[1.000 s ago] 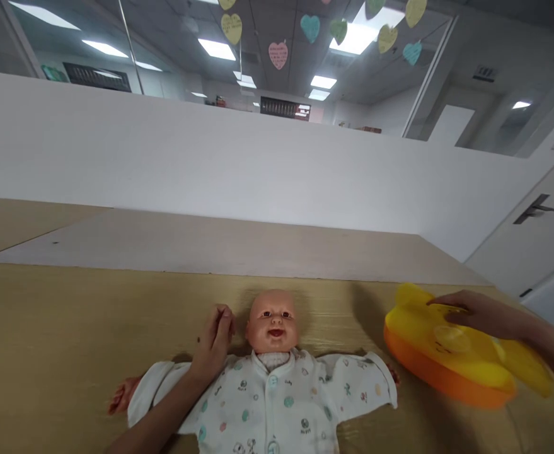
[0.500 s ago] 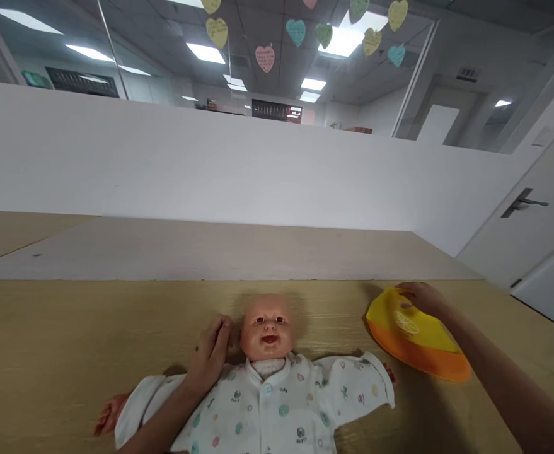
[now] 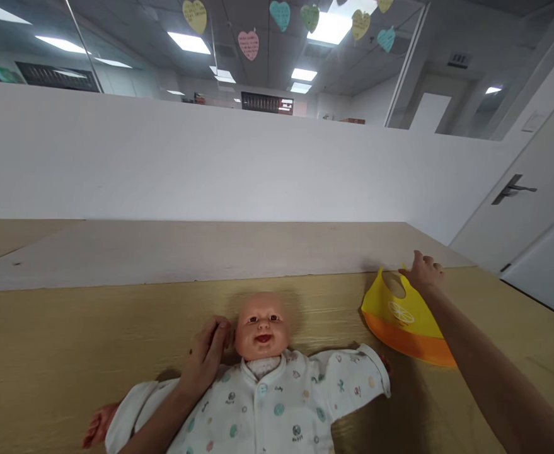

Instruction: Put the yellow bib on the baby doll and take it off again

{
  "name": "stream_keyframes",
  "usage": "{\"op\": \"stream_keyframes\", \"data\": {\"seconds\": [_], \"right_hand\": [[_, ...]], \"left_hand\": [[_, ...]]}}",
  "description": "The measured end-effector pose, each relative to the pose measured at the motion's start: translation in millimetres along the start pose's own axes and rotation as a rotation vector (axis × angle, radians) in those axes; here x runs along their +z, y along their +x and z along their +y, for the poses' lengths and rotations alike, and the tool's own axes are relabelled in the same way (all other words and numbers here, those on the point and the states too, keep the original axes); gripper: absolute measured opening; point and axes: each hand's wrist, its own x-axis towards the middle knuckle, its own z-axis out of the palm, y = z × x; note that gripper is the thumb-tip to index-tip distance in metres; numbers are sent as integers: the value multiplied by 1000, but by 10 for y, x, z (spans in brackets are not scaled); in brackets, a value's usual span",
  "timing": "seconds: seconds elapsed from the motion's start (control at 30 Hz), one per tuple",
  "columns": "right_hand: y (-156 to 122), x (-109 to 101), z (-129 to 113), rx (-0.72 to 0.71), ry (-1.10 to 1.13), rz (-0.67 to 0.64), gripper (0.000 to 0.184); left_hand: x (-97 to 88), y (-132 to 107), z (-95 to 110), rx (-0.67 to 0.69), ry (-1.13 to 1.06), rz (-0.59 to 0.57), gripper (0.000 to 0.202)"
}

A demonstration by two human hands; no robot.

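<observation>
Left hand (image 3: 205, 356) curled against the baby doll's head (image 3: 260, 328); whether it grips, I cannot tell. Right hand (image 3: 421, 271) open, holding nothing, just at the neck hole of the yellow-and-orange silicone bib (image 3: 399, 321), which lies on the table (image 3: 45, 328) beside the doll's sleeve (image 3: 362, 372), off the doll.

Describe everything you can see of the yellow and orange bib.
The bib looks like moulded silicone: yellow, with an orange band along its lower edge, a white citrus-slice mark and an oval neck hole near the top. It lies flat on the wooden table, beside the doll's sleeve, with the right hand at its upper edge.
</observation>
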Motion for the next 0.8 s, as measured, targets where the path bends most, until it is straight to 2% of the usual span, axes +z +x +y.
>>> {"op": "stream_keyframes", "data": {"seconds": [0.1, 0.17, 0.23, 0.33, 0.4, 0.5, 0.7, 0.8], "right_hand": [[-54, 5, -42, 43, 21, -14, 69], [-58, 21, -46, 76, 40, -84, 65], [-46, 61, -40, 104, 66, -195, 53], [-40, 172, -49, 23, 165, -361, 36], [-60, 262, -86, -53, 273, -423, 45], [-106, 373, -193, -67, 437, -467, 52], [-168, 438, -373, -78, 665, -525, 12], [-178, 455, -350, -66, 817, -505, 24]], "left_hand": [[2, -1, -9, -15, -12, -12, 35], [2, 0, -5, -18, -19, -16, 35], [0, 2, 5, -17, -18, -19, 35], [-3, 5, 19, -18, 1, -23, 36], [-3, 3, 22, -22, 13, -21, 37], [-3, -4, 18, -27, 20, -31, 37], [-4, -4, 6, -27, 35, -44, 38], [-1, 0, 6, -38, 45, -52, 38]]}}
